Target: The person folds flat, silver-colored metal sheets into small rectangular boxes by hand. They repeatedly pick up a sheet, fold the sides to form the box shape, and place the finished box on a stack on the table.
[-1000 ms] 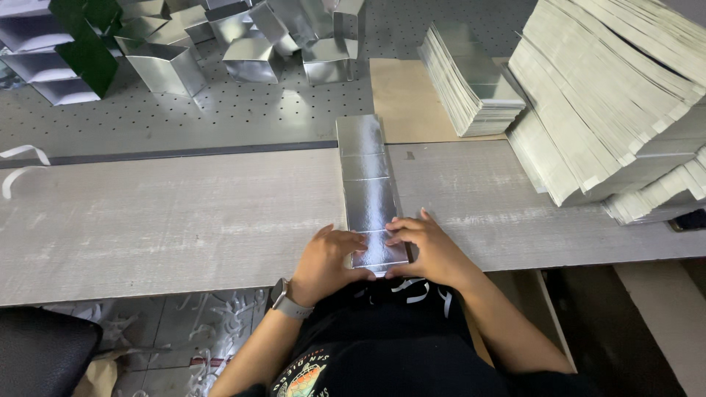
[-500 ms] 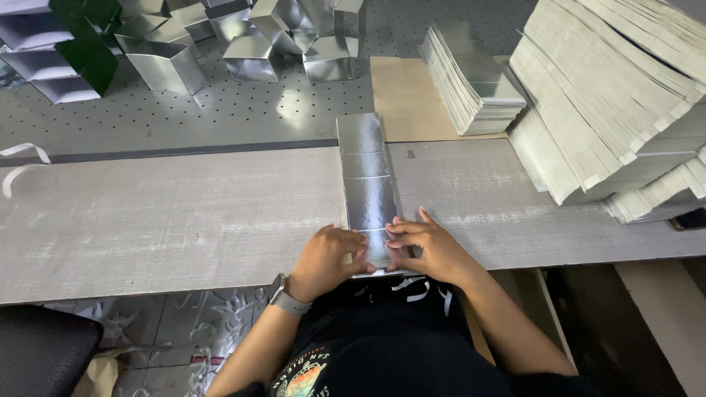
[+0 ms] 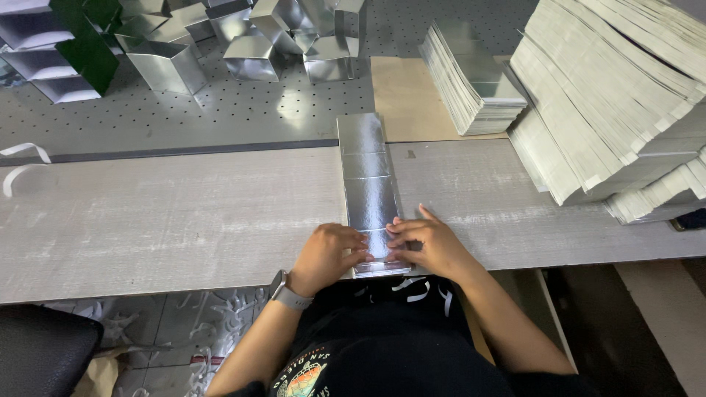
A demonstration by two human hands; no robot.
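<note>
Head view looks down on a long silver card blank point(image 3: 368, 184) lying flat across the grey tabletop point(image 3: 169, 220), its near end at the table's front edge. Both hands press on that near end: the left hand point(image 3: 327, 257) lies curled with fingertips on the foil, the right hand point(image 3: 434, 246) flat with fingers spread across it; neither closes around anything. Pressing unevenly could, I reckon, skew the crease or let the slick blank slide off the edge, and the foil looks easy to scuff. Beyond, on the perforated metal surface point(image 3: 243, 110), stand folded silver boxes point(image 3: 165, 66), with a dark green piece point(image 3: 88, 44) at far left. A neat stack of flat silver blanks point(image 3: 474, 84) sits on a tan board point(image 3: 404, 99), and a tall leaning heap of pale sheets point(image 3: 610, 95) crowds the right; it could slump.
</note>
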